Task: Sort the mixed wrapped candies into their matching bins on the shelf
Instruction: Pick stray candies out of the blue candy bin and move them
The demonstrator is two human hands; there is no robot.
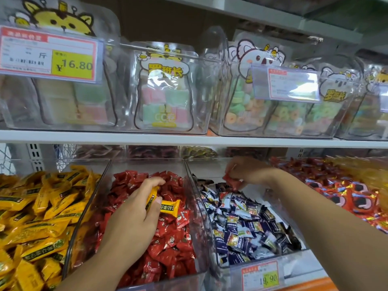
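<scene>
Yellow candies [170,207] sit pinched in the left hand [136,206] over the 7 o'clock red bin [105,171], and a red candy [231,182] is pinched in the right hand [247,171] over the 5 o'clock blue bin [210,169]; both seem not yet delivered.

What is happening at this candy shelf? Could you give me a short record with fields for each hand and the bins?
left hand: holds yellow candies above the red-candy bin
right hand: holds a red candy over the blue-and-white bin
yellow pile: fills the bin left of the red one
upper price tag: 16.80
lower price tag: 19.90, on the blue-and-white bin
</scene>
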